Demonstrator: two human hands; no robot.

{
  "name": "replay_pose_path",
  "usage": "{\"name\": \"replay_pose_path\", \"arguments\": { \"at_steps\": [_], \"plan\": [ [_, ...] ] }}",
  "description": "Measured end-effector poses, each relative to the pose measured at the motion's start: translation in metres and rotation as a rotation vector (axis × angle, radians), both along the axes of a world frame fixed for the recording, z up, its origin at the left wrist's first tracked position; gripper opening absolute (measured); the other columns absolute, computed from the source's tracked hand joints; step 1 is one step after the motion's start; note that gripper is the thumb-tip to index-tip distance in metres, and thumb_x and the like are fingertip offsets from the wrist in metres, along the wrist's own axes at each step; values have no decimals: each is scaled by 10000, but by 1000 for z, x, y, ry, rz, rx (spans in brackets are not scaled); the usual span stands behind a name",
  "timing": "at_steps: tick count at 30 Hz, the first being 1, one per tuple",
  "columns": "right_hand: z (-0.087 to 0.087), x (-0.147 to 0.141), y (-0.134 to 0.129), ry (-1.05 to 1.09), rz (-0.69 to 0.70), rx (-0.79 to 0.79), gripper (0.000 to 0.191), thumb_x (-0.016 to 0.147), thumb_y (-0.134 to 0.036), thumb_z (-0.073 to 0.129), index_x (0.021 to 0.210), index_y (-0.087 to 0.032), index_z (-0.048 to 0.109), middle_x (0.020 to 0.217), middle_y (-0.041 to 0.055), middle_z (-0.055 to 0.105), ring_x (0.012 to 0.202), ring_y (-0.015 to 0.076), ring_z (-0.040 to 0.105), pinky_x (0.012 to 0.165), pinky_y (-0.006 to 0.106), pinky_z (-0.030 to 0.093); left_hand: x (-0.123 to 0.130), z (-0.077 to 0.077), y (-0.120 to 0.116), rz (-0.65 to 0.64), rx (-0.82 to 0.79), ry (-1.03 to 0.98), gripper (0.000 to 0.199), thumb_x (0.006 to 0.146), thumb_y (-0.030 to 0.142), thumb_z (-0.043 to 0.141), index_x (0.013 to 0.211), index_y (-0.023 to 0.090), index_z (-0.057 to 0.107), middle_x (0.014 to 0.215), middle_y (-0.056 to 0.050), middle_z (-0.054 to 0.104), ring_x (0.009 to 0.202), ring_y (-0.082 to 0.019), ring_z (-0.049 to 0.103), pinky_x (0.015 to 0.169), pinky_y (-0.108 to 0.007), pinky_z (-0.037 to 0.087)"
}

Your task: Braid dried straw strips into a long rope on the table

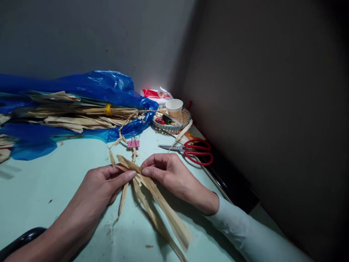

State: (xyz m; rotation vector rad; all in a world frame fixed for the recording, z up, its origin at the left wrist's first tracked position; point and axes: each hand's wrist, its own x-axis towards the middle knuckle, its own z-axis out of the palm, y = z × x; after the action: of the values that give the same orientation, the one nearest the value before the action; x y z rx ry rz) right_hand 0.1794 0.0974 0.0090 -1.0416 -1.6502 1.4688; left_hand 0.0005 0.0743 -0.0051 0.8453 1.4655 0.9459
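Observation:
Both my hands meet over the table, pinching dry straw-coloured husk strips. My left hand (109, 181) grips the strips where they cross, thumb on top. From the right, my right hand (169, 173) pinches a wide husk strip (163, 203) between thumb and fingers; its long end hangs toward the table's near edge. Another narrower strip (123, 203) hangs below my left hand. Just beyond my fingers, a braided husk cord (134, 154) runs up to a pink binder clip (133, 143). The fingertips partly hide the crossing of the strips.
Red-handled scissors (197, 151) lie right of the clip. Behind them, a woven basket (187, 118) bears a paper cup (174, 105) and a dark spool. At the left, a blue plastic bag (109, 80) lies around husk bundles (89, 111). A dark wall (259, 91) rises at the right.

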Motion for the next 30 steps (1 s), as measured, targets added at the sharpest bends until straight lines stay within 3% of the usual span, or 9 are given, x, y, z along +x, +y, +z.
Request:
{"name": "replay_pose_path", "arguments": {
  "at_steps": [2,5,8,10,12,20,25,30],
  "plan": [
    [1,1,1,29,-1,-63,62,822,-161,633,778,-130,665,714,-5,628,656,101,528,635,214,399,1,2,1,-17,-12,-58,242,548,335,853,704,185,745,668,-8,698,601,-136,585,616,-243,490],
    [3,2,2,80,-1,-168,104,784,-221,694,795,-130,645,678,-16,608,604,91,490,588,207,365,0,3,1,-38,-3,-67,227,548,320,855,697,187,746,642,4,687,568,-118,559,554,-212,446],
    [5,5,3,122,1,-198,211,763,-295,734,831,-130,622,675,-20,602,592,86,469,578,207,338,-1,2,2,-66,22,2,288,569,373,841,771,186,758,522,34,599,451,-75,417,425,-181,264],
    [7,8,4,129,-5,-182,228,769,-308,735,845,-128,618,700,-14,610,613,88,479,599,210,345,-1,0,3,-84,26,57,333,581,420,826,803,181,760,438,67,495,401,-50,257,409,-192,128],
    [7,9,4,132,-7,-175,227,775,-306,731,861,-130,616,706,-15,608,619,90,483,607,212,349,-1,-2,4,-93,21,86,360,586,448,817,817,178,760,430,72,467,406,-47,198,426,-204,84],
    [-2,6,1,96,15,-99,188,823,-301,679,911,-150,608,721,-16,582,649,106,492,613,223,360,-1,-1,2,-73,27,39,312,556,422,838,748,185,772,561,22,612,433,-55,311,416,-197,175],
    [-1,2,-3,70,-8,-85,202,829,-329,678,874,-150,597,736,-7,568,657,110,489,590,218,360,1,2,2,-80,57,-31,217,568,316,847,744,208,781,621,10,666,614,-131,573,526,-186,395],
    [-1,2,-4,17,-14,-45,225,838,-366,672,919,-167,603,724,-18,564,655,111,490,592,219,370,2,3,2,-65,68,-26,222,541,300,855,730,206,785,610,7,678,613,-147,586,544,-207,434]
  ]
}}
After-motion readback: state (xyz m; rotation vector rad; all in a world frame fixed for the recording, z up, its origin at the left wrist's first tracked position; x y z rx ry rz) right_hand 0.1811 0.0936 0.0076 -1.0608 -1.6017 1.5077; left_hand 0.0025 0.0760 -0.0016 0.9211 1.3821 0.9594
